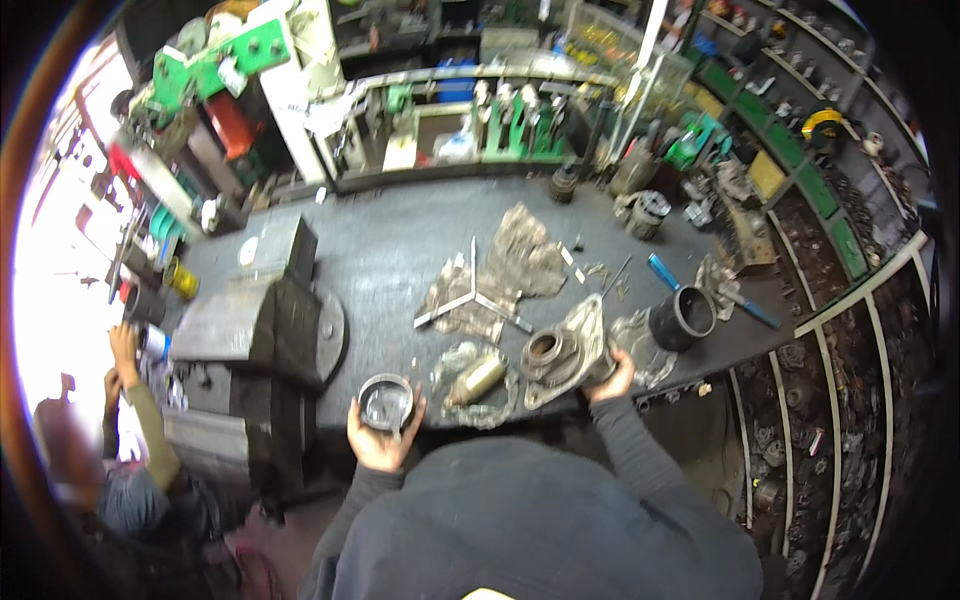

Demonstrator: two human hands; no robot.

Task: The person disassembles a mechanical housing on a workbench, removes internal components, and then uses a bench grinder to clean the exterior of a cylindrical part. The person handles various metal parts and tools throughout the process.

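Left grip [376, 447] clamped around a round metal part [386, 404], cupped in its palm; right grip [612, 379] against the right edge of a cast housing [550, 371], clamped or not I cannot tell; step in hand seems part-handling; next calls for steadying the housing.

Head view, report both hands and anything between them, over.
Left hand holds round metal part. Right hand at metal housing's right edge. Tan cylinder and clear plastic between them.
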